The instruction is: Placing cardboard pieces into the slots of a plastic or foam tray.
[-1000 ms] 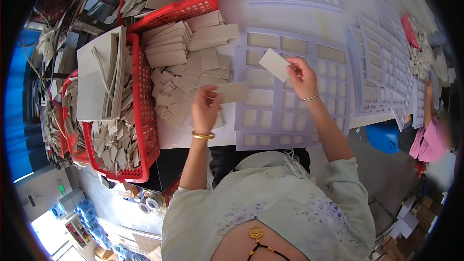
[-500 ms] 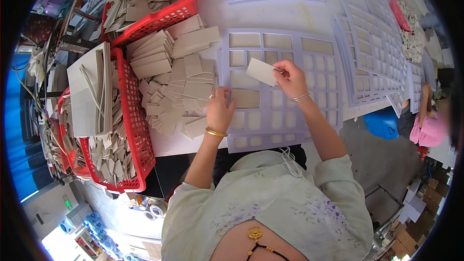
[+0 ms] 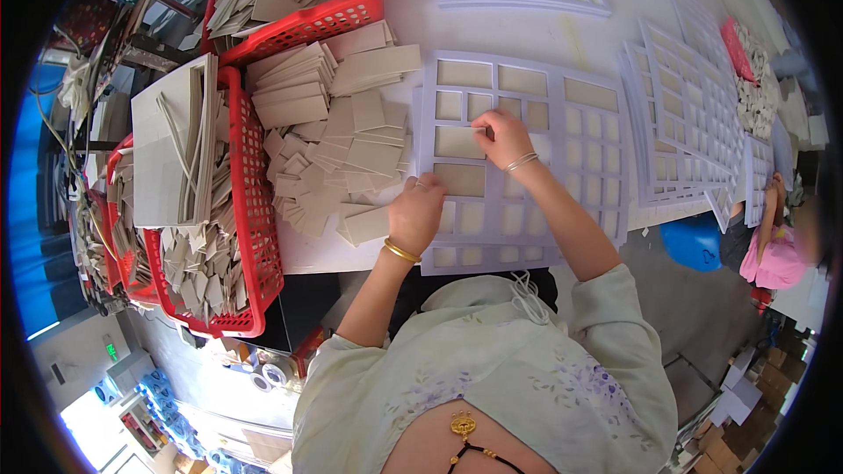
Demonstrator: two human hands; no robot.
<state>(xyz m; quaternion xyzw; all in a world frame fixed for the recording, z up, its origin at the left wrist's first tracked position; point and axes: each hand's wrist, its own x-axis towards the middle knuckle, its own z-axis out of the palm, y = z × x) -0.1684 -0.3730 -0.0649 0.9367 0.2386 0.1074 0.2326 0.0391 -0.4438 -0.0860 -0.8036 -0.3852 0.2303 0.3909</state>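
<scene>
A pale lavender grid frame (image 3: 444,105) with rectangular openings lies in front of me on top of similar frames. My right hand (image 3: 505,142) is closed in a pinch at the upper right of a light grey cardboard piece (image 3: 458,142), which lies at a wide opening on the frame's left side. Just below, a darker grey cardboard piece (image 3: 463,181) sits in another wide opening. My left hand (image 3: 417,212) rests at the frame's left edge beside that piece. Its fingers are curled, and their tips are partly hidden.
Loose cardboard pieces (image 3: 378,158) are heaped left of the frame. Red baskets (image 3: 250,202) of cardboard stand farther left. More lavender frames lie at the back (image 3: 522,7) and right (image 3: 645,167) of the white table. At far right is a person in pink (image 3: 775,250).
My right hand has lowered the cardboard piece leftward onto the frame's opening. My left hand has curled its fingers at the frame's edge. The whole view has shifted slightly.
</scene>
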